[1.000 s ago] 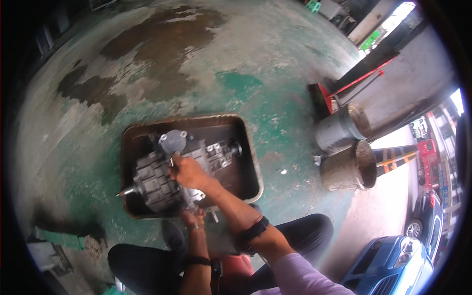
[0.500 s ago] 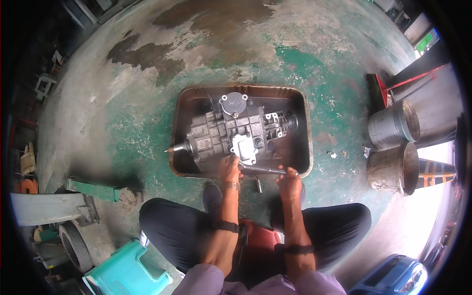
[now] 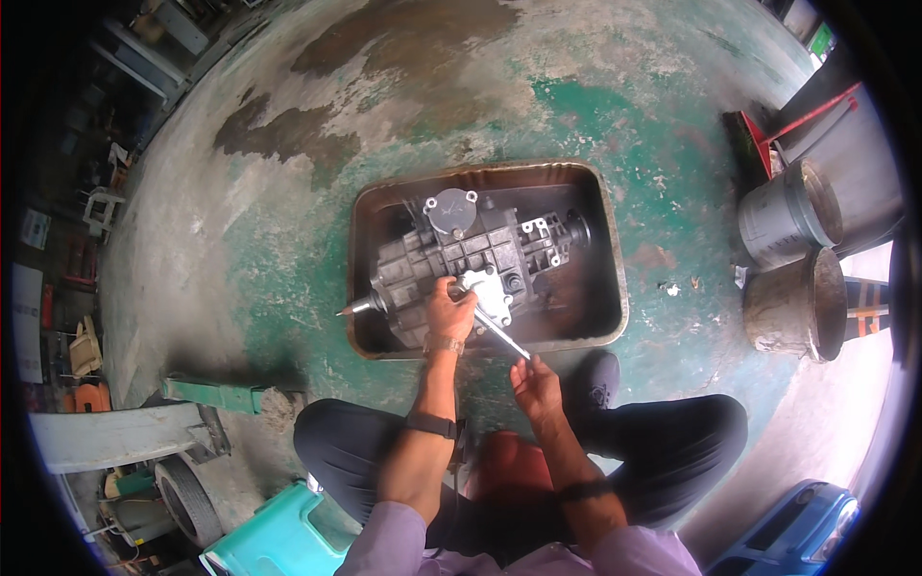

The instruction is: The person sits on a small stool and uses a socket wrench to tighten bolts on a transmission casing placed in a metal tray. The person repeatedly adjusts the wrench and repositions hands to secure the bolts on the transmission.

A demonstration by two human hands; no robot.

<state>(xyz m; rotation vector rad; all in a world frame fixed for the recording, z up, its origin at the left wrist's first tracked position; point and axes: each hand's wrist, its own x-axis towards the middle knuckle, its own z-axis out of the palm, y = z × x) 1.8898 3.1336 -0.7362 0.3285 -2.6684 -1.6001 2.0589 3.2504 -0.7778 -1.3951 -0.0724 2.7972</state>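
Note:
A grey metal gearbox [image 3: 413, 264] lies in a rectangular metal pan [image 3: 618, 288]. Bolts ring a pale cover plate [image 3: 495, 298] on its near side. My left hand [image 3: 449, 315] is closed round the head end of a long-handled ratchet wrench [image 3: 501, 334], at the left edge of that plate. The wrench slants down to the right over the pan's near rim. At its handle end, the fingers of my right hand [image 3: 536, 386] pinch the tip. My left hand hides the wrench head and whatever bolt lies under it.
Two dirty buckets [image 3: 783, 226] stand at the right beside a red-edged object [image 3: 754, 144]. A turquoise stool [image 3: 259, 528] is at lower left, near a tyre [image 3: 187, 499] and a green metal beam [image 3: 216, 396]. A blue object [image 3: 792, 528] sits at lower right.
The wrench handle has swung from nearly level to slanting down toward me. My right hand has moved nearer and left with it; my left hand has shifted up onto the head end.

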